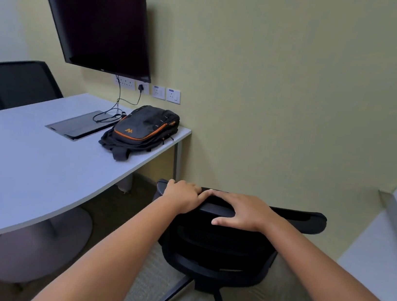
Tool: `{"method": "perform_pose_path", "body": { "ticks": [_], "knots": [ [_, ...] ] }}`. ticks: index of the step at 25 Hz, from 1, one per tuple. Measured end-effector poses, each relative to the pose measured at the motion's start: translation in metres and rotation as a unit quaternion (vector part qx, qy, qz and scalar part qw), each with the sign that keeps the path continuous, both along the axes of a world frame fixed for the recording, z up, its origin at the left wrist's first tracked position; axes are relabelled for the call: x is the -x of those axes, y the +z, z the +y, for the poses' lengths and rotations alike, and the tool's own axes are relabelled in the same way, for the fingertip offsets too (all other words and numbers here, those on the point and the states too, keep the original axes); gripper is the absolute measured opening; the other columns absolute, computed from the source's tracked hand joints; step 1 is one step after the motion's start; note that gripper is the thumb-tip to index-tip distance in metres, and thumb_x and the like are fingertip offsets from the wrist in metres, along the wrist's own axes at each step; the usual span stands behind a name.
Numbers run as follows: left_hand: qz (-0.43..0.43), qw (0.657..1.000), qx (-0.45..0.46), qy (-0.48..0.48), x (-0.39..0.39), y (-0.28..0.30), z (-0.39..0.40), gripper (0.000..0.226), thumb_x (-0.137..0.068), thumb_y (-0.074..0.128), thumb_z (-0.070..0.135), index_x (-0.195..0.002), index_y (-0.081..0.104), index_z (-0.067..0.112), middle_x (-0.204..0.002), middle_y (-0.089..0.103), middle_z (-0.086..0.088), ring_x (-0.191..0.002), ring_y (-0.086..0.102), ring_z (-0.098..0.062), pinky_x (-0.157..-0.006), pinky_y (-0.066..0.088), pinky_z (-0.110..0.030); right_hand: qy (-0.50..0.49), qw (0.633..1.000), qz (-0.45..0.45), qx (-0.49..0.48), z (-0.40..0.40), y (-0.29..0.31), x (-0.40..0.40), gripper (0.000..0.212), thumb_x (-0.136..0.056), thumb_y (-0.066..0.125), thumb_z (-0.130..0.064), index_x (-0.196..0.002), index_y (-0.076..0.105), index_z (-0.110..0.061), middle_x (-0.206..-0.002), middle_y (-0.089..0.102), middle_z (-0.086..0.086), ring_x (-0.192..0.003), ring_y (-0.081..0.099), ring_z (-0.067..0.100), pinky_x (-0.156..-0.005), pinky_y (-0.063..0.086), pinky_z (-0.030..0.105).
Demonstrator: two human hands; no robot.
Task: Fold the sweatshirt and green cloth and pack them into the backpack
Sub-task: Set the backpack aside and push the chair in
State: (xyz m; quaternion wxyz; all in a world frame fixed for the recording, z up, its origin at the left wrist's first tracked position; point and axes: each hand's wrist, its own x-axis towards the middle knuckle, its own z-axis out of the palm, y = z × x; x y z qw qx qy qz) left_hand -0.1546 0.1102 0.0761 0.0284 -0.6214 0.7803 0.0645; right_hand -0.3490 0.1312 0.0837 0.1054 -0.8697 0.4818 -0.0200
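backpack [144, 127]: black, orange trim | chair [217, 242]: black | table [24, 164]: grey

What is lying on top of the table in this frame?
On the table lie a black and orange backpack, closed as far as can be seen, a flush cable hatch and loose cables. Its contents are hidden. No sweatshirt or green cloth shows.
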Motion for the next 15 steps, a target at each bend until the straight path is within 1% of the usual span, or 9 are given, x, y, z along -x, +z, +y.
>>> {"method": "perform_pose_path", "body": {
  "ticks": [2,4,6,8,11,13,15],
  "knots": [
    [0.004,1.0,0.001,0.011,-0.004,0.0,0.031,0.067,-0.093,0.011,0.062,-0.126,0.053,0.021,-0.13,0.055,-0.004,-0.121,0.046,-0.028,-0.098,0.028,-0.047,0.007,1.0,0.005,0.025,0.022,0.0,-0.003,0.071,-0.076,0.049,-0.072,-0.139,0.025,-0.05,-0.141,0.046,-0.018,-0.127,0.046,0.01,-0.098,0.042,0.033],
    [0.005,1.0,0.007,0.016,-0.006,0.0,0.062,0.068,-0.091,0.013,0.064,-0.124,0.052,0.018,-0.131,0.053,-0.005,-0.122,0.044,-0.028,-0.098,0.028,-0.047,0.006,0.998,0.013,0.053,0.043,-0.001,-0.003,0.072,-0.072,0.043,-0.078,-0.137,0.03,-0.049,-0.138,0.049,-0.019,-0.124,0.048,0.009,-0.096,0.043,0.031],
    [0.008,1.0,0.008,0.025,-0.005,0.003,0.091,0.07,-0.091,0.015,0.065,-0.123,0.052,0.015,-0.132,0.052,-0.006,-0.123,0.043,-0.028,-0.099,0.029,-0.048,0.008,0.997,0.02,0.068,0.061,-0.001,0.001,0.081,-0.064,0.034,-0.086,-0.136,0.033,-0.049,-0.135,0.052,-0.019,-0.123,0.05,0.008,-0.096,0.043,0.029],
    [0.016,0.999,0.018,0.036,0.001,0.002,0.118,0.069,-0.091,0.017,0.065,-0.122,0.052,0.014,-0.131,0.053,-0.006,-0.122,0.044,-0.029,-0.098,0.029,-0.05,0.019,0.997,0.024,0.077,0.075,-0.001,0.008,0.089,-0.057,0.029,-0.092,-0.135,0.035,-0.05,-0.133,0.053,-0.02,-0.122,0.05,0.006,-0.094,0.042,0.027],
    [0.053,0.997,0.048,0.042,0.012,-0.001,0.148,0.069,-0.09,0.018,0.066,-0.116,0.054,0.014,-0.125,0.055,-0.005,-0.117,0.047,-0.029,-0.1,0.027,-0.053,0.037,0.996,0.039,0.074,0.081,0.0,0.024,0.096,-0.054,0.021,-0.096,-0.136,0.036,-0.048,-0.133,0.053,-0.02,-0.121,0.05,0.005,-0.092,0.042,0.025],
    [0.063,0.996,0.06,0.03,0.016,-0.003,0.159,0.082,-0.08,0.011,0.076,-0.12,0.052,0.017,-0.126,0.055,-0.004,-0.117,0.048,-0.03,-0.103,0.023,-0.059,0.038,0.996,0.044,0.062,0.08,0.002,0.037,0.094,-0.057,0.028,-0.093,-0.137,0.035,-0.045,-0.134,0.052,-0.02,-0.122,0.049,0.005,-0.094,0.04,0.025],
    [0.064,0.996,0.065,0.014,0.022,-0.003,0.162,0.102,-0.063,-0.002,0.083,-0.131,0.045,0.023,-0.132,0.052,-0.003,-0.119,0.048,-0.03,-0.105,0.019,-0.062,0.032,0.998,0.035,0.045,0.076,0.002,0.053,0.097,-0.056,0.03,-0.093,-0.14,0.032,-0.043,-0.137,0.05,-0.018,-0.123,0.048,0.006,-0.095,0.041,0.027]
  ]
}}
